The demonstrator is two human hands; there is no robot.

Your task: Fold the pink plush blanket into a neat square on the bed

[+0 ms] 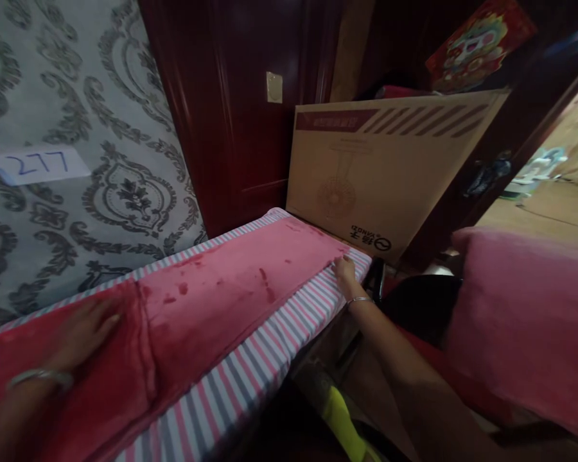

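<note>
A long pink-red cloth (231, 276), soft like a towel or fleece, lies stretched along a narrow board or table covered in striped fabric (270, 340). Dark wet-looking marks dot its surface. Toward the left it is layered, with a deeper red folded part (120, 366) whose edge crosses the strip. My left hand (84, 333), smeared a little by motion, rests on that red part with its thumb apart and fingers outstretched. At the far right end, my right hand (345, 273) pinches the near corner of the pink cloth with curled fingers.
A large cardboard box (366, 173) stands upright behind the far end, against dark red doors (241, 96). Patterned wallpaper (130, 186) lines the left side. Another pink cloth (525, 327) hangs at the right. Something yellow-green (340, 417) shows below the board.
</note>
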